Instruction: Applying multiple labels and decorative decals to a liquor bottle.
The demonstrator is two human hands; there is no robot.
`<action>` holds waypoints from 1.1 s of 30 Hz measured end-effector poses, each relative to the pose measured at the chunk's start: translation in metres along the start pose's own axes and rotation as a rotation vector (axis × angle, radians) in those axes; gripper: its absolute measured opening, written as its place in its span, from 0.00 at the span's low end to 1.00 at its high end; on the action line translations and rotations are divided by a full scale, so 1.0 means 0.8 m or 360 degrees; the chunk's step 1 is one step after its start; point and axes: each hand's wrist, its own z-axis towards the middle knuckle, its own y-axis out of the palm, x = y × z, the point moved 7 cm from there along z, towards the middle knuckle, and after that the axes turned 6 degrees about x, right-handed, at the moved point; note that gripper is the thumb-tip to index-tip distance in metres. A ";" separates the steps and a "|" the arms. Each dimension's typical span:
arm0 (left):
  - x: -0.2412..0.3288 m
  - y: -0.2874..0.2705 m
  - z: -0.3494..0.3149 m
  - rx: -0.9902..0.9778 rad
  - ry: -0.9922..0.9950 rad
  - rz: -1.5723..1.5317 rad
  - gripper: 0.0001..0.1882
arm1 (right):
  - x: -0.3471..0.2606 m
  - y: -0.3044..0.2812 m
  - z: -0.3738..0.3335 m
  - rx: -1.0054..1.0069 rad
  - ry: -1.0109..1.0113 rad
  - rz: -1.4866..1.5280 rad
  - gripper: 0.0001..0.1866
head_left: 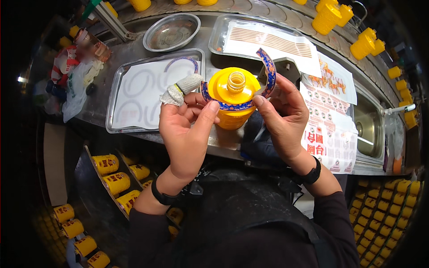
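Note:
A yellow bottle [219, 87] with a bare threaded neck stands upright at the counter's front edge. A curved blue decal strip [270, 71], patterned in orange, bends along the near side of its shoulder. My left hand [185, 129] pinches the strip near its left end, thumb at the bottle; one finger wears a grey knitted finger cover [182, 88]. My right hand [286, 120] pinches the strip at the bottle's right side, and the strip's free end curves up above those fingers. A dark metal piece [286, 67] behind my right hand is partly hidden.
A metal tray [111, 96] at left holds white paper and another curved strip [196, 66]. A round metal bowl [149, 38] sits behind it. Printed sheets [328, 129] lie at right beside a sink [373, 127]. Yellow bottles [325, 20] line the far conveyor; racks below hold several more.

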 end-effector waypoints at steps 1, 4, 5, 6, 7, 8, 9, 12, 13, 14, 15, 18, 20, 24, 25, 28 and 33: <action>-0.002 -0.002 0.003 -0.0001 0.0046 0.0053 0.21 | 0.000 0.000 0.000 -0.0004 0.0003 -0.0005 0.25; -0.009 -0.005 0.007 0.0025 0.0025 -0.0006 0.20 | -0.001 0.002 -0.001 -0.0030 -0.0035 -0.0082 0.25; -0.012 -0.006 0.008 0.0025 0.0019 -0.0009 0.20 | -0.002 0.002 -0.001 -0.0043 -0.0064 -0.0108 0.26; -0.012 -0.007 0.010 0.0022 0.0081 0.0049 0.20 | -0.003 0.003 -0.001 -0.0056 -0.0093 -0.0133 0.26; -0.012 -0.009 0.012 0.0019 0.0143 0.0107 0.19 | -0.005 0.003 -0.001 -0.0056 -0.0090 -0.0138 0.26; -0.016 -0.012 0.014 0.0020 0.0140 0.0104 0.19 | -0.006 0.002 0.000 -0.0059 -0.0037 -0.0171 0.26; -0.016 -0.014 0.016 -0.0005 0.0231 0.0213 0.19 | -0.005 0.002 0.000 -0.0062 0.0016 -0.0204 0.26; -0.015 -0.016 0.022 -0.0060 0.0402 0.0402 0.20 | -0.002 0.004 0.002 -0.0037 0.0053 -0.0130 0.26; -0.013 -0.014 0.024 -0.0093 0.0483 0.0483 0.22 | -0.004 0.004 0.002 -0.0039 0.0054 -0.0131 0.26; -0.015 -0.012 0.025 -0.0091 0.0481 0.0480 0.22 | -0.003 0.004 0.001 -0.0040 0.0118 -0.0115 0.27; -0.022 -0.010 0.028 -0.0089 0.0366 0.0261 0.21 | -0.001 0.004 0.000 -0.0041 0.0182 -0.0100 0.29; -0.032 -0.003 0.029 -0.0115 0.0107 -0.0160 0.22 | 0.009 0.002 -0.002 -0.0024 0.0346 0.0131 0.33; -0.039 0.000 0.027 -0.0141 -0.0042 -0.0361 0.23 | 0.005 0.006 0.001 -0.0108 0.0263 0.0042 0.35; -0.038 0.009 0.019 -0.0326 0.0136 -0.0292 0.29 | 0.005 0.017 0.006 -0.0224 0.0097 -0.0136 0.40; -0.037 0.010 0.017 -0.0352 0.0166 -0.0232 0.31 | 0.004 0.018 0.006 -0.0230 0.0097 -0.0133 0.40; -0.041 0.007 0.021 -0.0320 0.0125 -0.0290 0.34 | 0.006 0.016 0.005 -0.0228 0.0146 -0.0133 0.41; -0.040 0.005 0.026 -0.0387 0.0059 -0.0298 0.33 | 0.007 0.016 0.008 -0.0248 0.0136 -0.0142 0.41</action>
